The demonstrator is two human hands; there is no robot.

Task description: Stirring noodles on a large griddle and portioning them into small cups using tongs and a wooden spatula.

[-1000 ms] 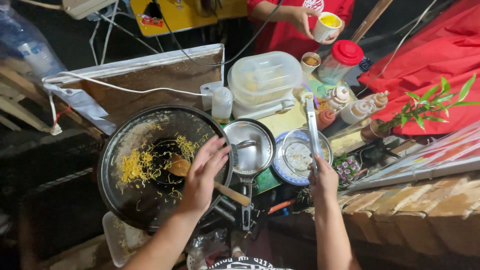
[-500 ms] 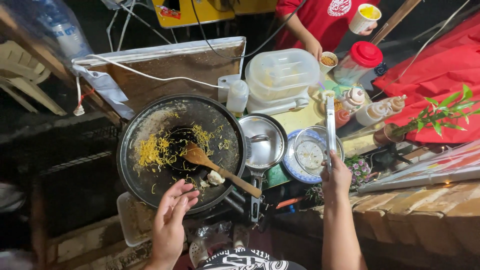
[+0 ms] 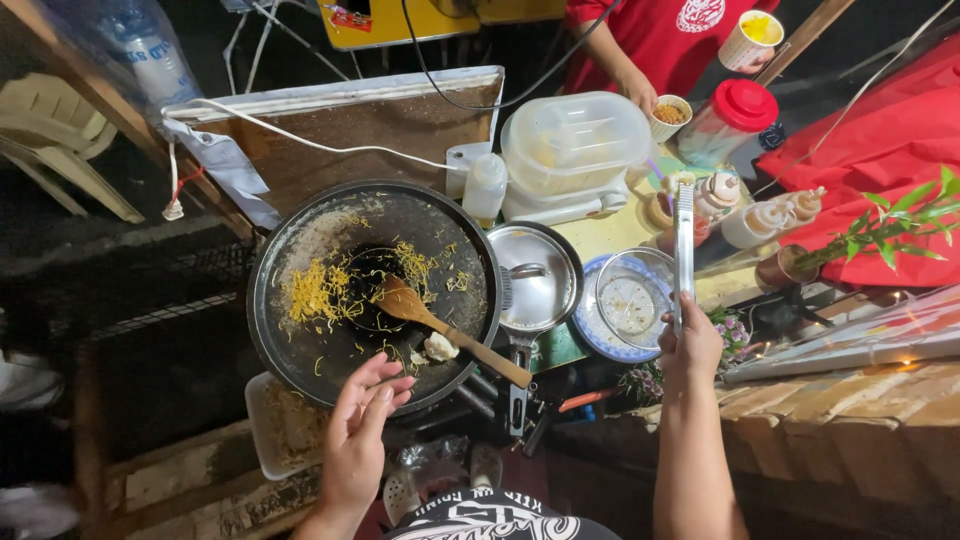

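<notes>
Yellow noodles (image 3: 318, 290) lie scattered across the big dark pan (image 3: 290, 350), thickest toward its 9 o'clock side. A wooden spoon (image 3: 440, 325) rests in the pan, bowl near the centre, handle running out over the rim toward 4 o'clock, with a pale lump (image 3: 440, 346) just beside it. The left hand (image 3: 362, 430) hovers over the pan's rim at about 6 o'clock, fingers loosely spread and empty, close to the spoon handle but not touching it. The right hand (image 3: 690, 345) is closed around the lower end of metal tongs (image 3: 684, 245), which stand upright, pointing to 12 o'clock. At 9 o'clock from that hand sits a glass bowl (image 3: 632, 300) on a blue plate (image 3: 590, 335), and beyond that a steel saucepan (image 3: 535, 280) touching the pan's 3 o'clock edge. Behind them on the table (image 3: 600, 230) stands a lidded plastic tub (image 3: 575, 140). Another person's hand (image 3: 640, 90) holds a small cup (image 3: 670, 115) at the table's far side.
</notes>
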